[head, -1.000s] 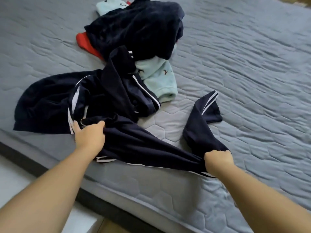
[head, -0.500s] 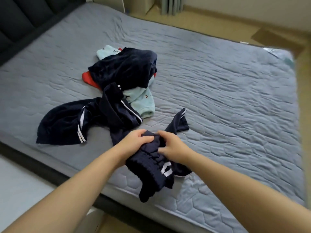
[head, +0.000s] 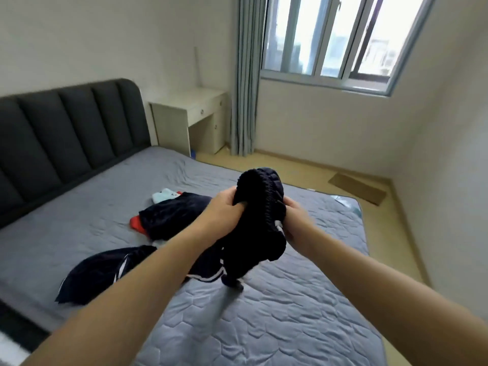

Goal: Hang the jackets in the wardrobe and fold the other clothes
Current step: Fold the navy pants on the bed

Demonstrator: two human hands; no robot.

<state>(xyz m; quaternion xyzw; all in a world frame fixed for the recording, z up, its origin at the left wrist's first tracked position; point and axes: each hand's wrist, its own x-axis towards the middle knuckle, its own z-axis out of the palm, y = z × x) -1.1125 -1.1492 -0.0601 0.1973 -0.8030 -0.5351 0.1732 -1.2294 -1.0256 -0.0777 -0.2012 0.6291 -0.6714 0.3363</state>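
Observation:
A navy garment with white stripes [head: 253, 233] is bunched up and lifted above the bed, its ribbed waistband on top. My left hand [head: 224, 207] grips its left side and my right hand [head: 295, 217] grips its right side. Its lower end trails down to the mattress. Behind it on the bed lies a pile: a dark navy fleece piece [head: 171, 217], a red piece [head: 136, 223] and a light blue piece [head: 165, 195]. Another navy piece with white stripes [head: 105, 270] lies flat near the bed's left edge, partly hidden by my left forearm.
The grey quilted bed [head: 290, 326] has a dark padded headboard [head: 66, 133] at the left. A white desk [head: 190, 120] stands in the corner beside a grey curtain [head: 245, 75] and a window [head: 335, 38]. A piece of cardboard [head: 356, 188] lies on the wooden floor.
My hands came together, gathered the striped navy garment into a bunch and raised it off the bed. My view tilted up from the mattress to the room.

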